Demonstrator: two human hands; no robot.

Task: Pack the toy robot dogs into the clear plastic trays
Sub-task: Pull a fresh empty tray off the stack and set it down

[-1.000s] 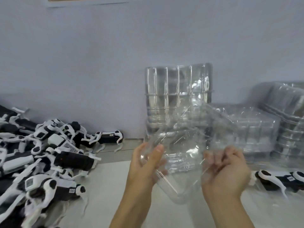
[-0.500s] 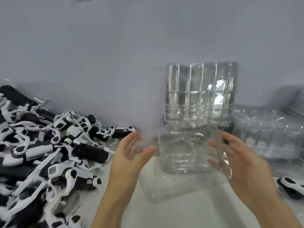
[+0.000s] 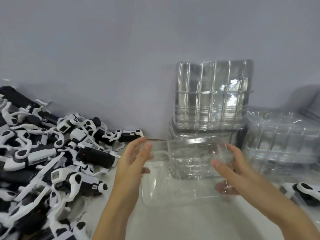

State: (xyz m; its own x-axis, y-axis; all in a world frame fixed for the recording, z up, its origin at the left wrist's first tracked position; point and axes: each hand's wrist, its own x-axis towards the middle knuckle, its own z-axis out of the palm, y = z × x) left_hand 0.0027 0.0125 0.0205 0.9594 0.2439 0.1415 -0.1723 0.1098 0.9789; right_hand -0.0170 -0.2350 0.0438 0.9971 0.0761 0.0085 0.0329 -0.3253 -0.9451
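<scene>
A clear plastic tray (image 3: 173,196) lies on the white table between my hands, and part of it (image 3: 195,158) stands up at the back. My left hand (image 3: 135,163) is at the tray's left edge with its fingers straight and spread. The fingers of my right hand (image 3: 235,168) reach out against the tray's right side; its thumb shows through the plastic. Neither hand grips anything. A pile of black-and-white toy robot dogs (image 3: 52,153) covers the table's left side. One more toy dog (image 3: 304,191) lies at the right edge.
A tall stack of clear trays (image 3: 213,94) leans against the grey wall just behind the tray. More clear trays (image 3: 282,144) are stacked at the right. Bare white table (image 3: 190,222) shows in front of the tray.
A second ago both hands held the tray up in the air. It now rests on the table, and both hands have let go with fingers spread beside it.
</scene>
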